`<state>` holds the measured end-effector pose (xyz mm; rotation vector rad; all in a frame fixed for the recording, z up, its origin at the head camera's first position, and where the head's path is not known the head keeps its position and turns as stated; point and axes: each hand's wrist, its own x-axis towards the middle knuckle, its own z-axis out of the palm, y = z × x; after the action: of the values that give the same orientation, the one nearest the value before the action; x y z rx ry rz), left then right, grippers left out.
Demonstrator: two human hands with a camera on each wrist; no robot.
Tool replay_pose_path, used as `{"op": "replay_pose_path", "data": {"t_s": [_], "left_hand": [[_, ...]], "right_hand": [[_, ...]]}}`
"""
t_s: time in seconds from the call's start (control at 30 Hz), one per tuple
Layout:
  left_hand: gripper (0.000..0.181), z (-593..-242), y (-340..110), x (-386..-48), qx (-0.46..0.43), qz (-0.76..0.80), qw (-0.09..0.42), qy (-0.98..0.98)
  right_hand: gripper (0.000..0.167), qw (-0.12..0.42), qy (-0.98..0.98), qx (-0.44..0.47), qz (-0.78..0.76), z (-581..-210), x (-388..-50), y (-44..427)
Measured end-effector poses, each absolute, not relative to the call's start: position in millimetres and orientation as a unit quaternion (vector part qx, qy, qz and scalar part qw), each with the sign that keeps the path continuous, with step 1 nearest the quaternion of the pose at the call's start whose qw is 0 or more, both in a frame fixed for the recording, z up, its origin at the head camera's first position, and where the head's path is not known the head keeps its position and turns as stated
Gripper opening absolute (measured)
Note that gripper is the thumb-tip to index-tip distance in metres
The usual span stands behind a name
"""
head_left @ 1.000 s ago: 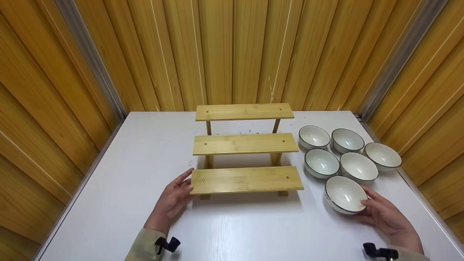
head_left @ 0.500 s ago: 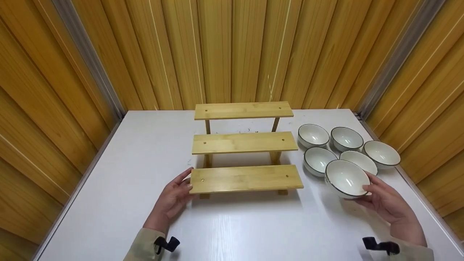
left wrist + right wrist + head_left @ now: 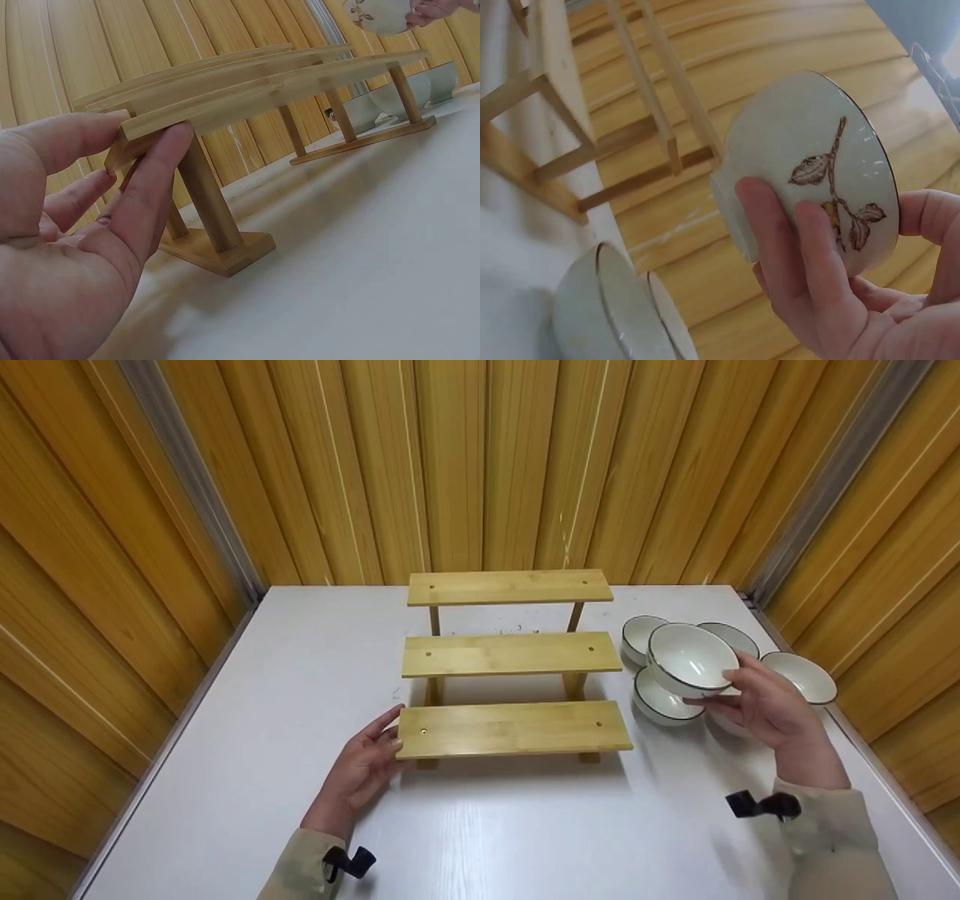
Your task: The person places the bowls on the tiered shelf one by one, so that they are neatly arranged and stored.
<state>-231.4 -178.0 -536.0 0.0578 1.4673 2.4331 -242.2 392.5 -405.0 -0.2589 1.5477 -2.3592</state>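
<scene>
A three-tier wooden stand point(image 3: 513, 730) stands on the white table. My left hand point(image 3: 365, 769) holds the left end of its lowest board, the thumb and fingers at the board's edge point(image 3: 161, 124) in the left wrist view. To the right, my right hand point(image 3: 776, 709) grips a white bowl point(image 3: 688, 656) with a dark rim, raised above the other bowls. On its outside, the right wrist view shows a brown leaf pattern point(image 3: 832, 169); the thumb is at the rim, fingers against the side and near the foot. Several matching bowls sit beneath and around it, partly hidden.
Among the bowls on the table are one at the far right point(image 3: 806, 679), one at the back point(image 3: 731, 636) and one nearer the stand point(image 3: 664, 701). Yellow wood-patterned panels point(image 3: 450, 465) enclose the white table point(image 3: 487, 840) at the back and sides.
My right hand has lifted the front bowl off the table and carried it up and away from me, over the other bowls. My left hand keeps its place on the stand.
</scene>
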Motion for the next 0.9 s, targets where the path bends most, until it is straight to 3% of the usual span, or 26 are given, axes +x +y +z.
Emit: {"op": "replay_pose_path", "data": {"t_s": [0.23, 0.63, 0.9], "left_hand": [[0.073, -537.7, -177.4, -231.8, 0.021, 0.849, 0.146, 0.508], [0.073, -541.4, -174.4, -231.9, 0.031, 0.848, 0.143, 0.509], [0.072, -541.6, -174.0, -233.2, 0.026, 0.847, 0.141, 0.512]], "right_hand": [[0.038, 0.137, 0.550, -0.096, -0.818, -379.0, -274.1, 358.5], [0.060, 0.135, 0.580, -0.019, -0.803, -342.8, -330.1, 276.8], [0.063, 0.120, 0.600, -0.004, -0.791, -332.0, -363.7, 220.1]]}}
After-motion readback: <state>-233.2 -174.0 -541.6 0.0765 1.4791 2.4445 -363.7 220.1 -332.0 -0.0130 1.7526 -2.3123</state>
